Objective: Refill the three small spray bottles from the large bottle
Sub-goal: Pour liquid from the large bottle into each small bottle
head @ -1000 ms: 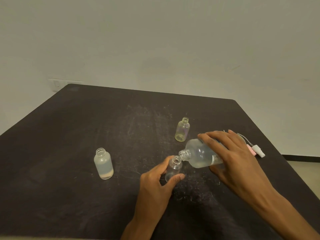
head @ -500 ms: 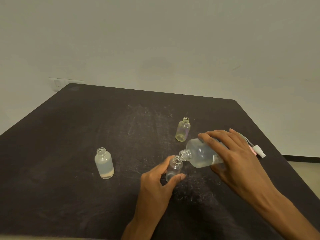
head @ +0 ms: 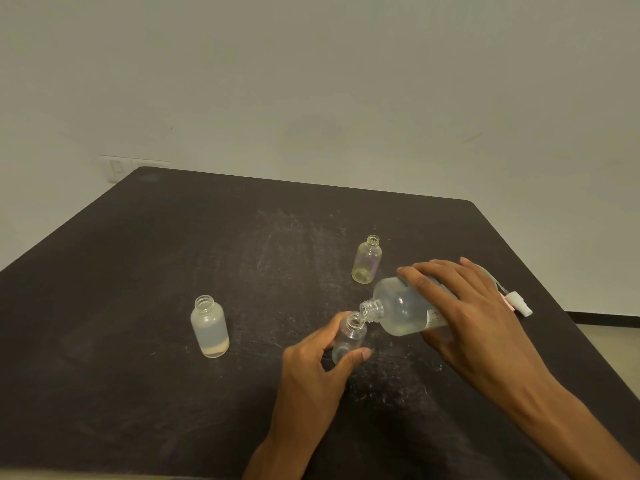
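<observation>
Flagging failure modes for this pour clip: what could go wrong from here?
1. The large clear plastic bottle, tipped by the right hand, meets the small clear spray bottle mouth to mouth; both necks are narrow, so liquid may spill onto the black table.
2. The left hand pinches the small bottle lightly; a nudge could tip it.
3. The pink-and-white spray cap lies near the table edge beside the right hand and could be knocked off.

You have one view only, worn on your head, looking forward and down across the dark desk (head: 173, 306) toward the wall (head: 311, 81) at 12 o'clock. It sits close: your forearms enter from 6 o'clock.
</observation>
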